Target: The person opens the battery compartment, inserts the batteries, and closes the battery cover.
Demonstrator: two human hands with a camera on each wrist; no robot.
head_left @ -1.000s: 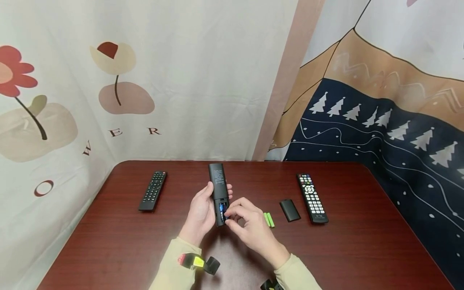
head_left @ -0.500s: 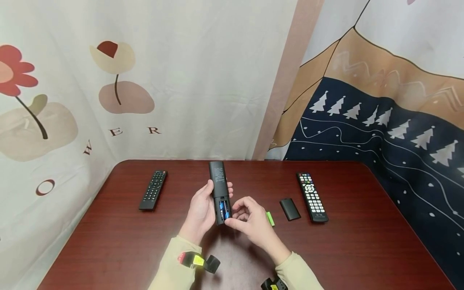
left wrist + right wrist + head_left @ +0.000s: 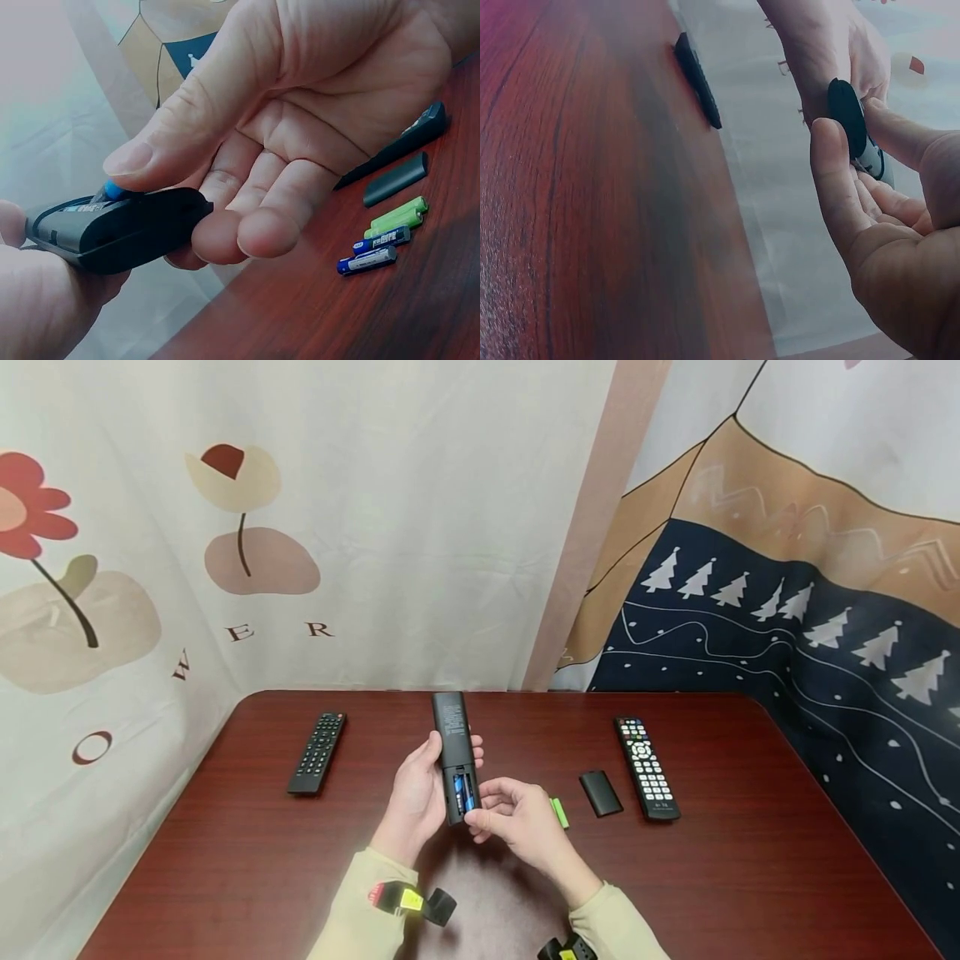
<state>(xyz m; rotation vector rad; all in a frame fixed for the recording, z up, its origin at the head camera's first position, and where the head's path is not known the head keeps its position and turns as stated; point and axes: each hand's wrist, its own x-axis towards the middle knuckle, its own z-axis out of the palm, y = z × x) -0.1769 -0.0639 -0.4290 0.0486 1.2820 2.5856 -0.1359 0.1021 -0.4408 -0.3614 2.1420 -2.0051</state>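
Observation:
My left hand grips a black remote control, its back turned up and its battery bay uncovered. Two blue batteries lie side by side in the bay. At the remote's lower end is my right hand, with its thumb pressing on the tip of a blue battery in the left wrist view. The other fingers of that hand curl beneath and beside the remote's edge. Green batteries and two blue batteries rest on the table, mostly hidden behind the right hand in the head view.
A black battery cover lies right of the hands, beside a remote with white buttons. Another dark remote lies at the left. Printed curtains hang behind the brown table.
The right fingers have come out from over the battery bay, uncovering both blue batteries, and curled lower around the remote's end. The thumb stays at that end. The left hand keeps its grip.

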